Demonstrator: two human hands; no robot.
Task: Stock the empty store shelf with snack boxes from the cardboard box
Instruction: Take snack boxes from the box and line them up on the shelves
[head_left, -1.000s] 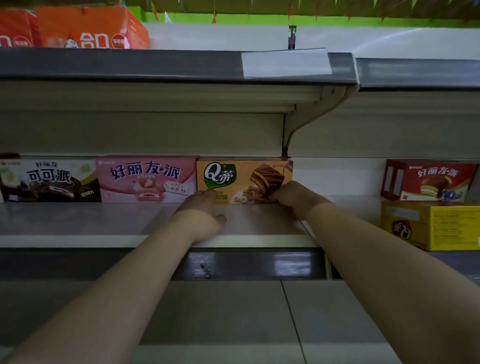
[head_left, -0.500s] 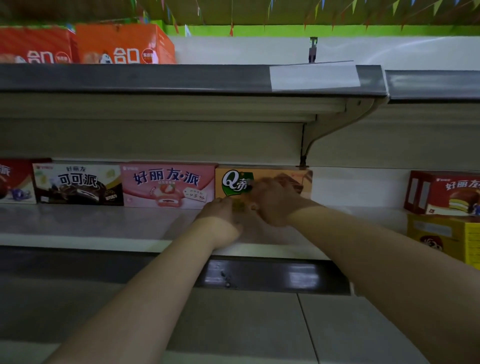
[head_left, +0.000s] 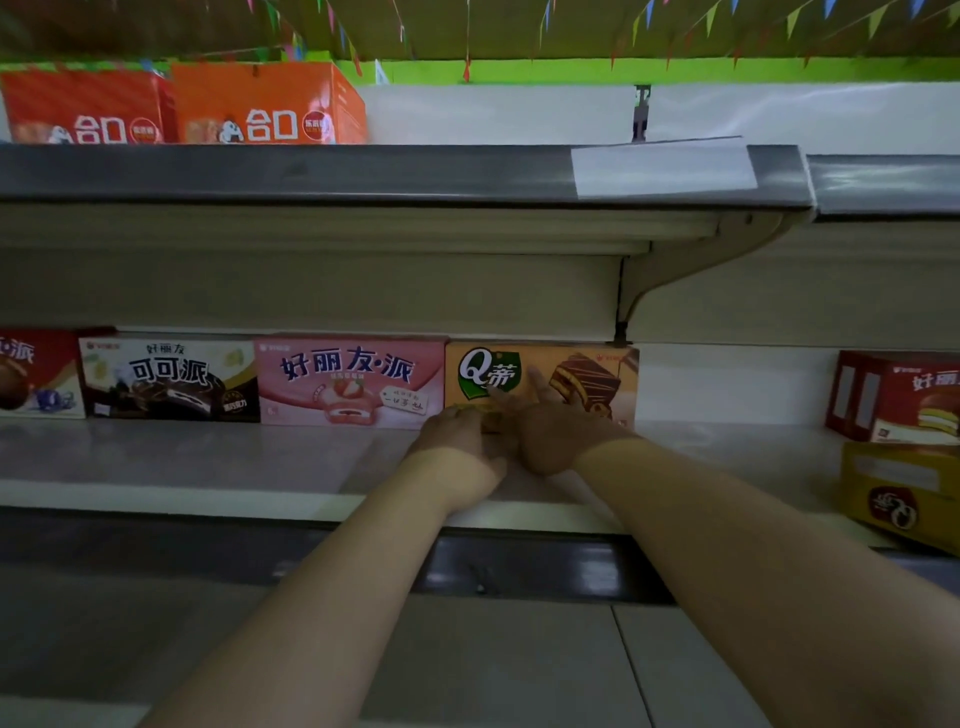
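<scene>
An orange Q snack box (head_left: 608, 379) stands upright against the back wall of the grey shelf (head_left: 208, 462), last in a row after a pink box (head_left: 353, 382), a black cocoa-pie box (head_left: 166, 379) and a red box (head_left: 36, 374). My left hand (head_left: 457, 441) rests on the shelf with its fingers against the orange box's lower front. My right hand (head_left: 550, 426) presses straight fingers on the box face beside the Q logo. The cardboard box is out of view.
At the right end of the shelf, a red pie box (head_left: 904, 395) sits on a yellow box (head_left: 898, 493). The shelf above (head_left: 363, 174) carries orange cartons (head_left: 265, 106) and a white price tag (head_left: 662, 166). Bare shelf surface lies between the orange box and the stack.
My right hand slid left from the orange box's right end to its middle and opened its fingers on the face. My left hand stayed at the lower front. The view tilted up.
</scene>
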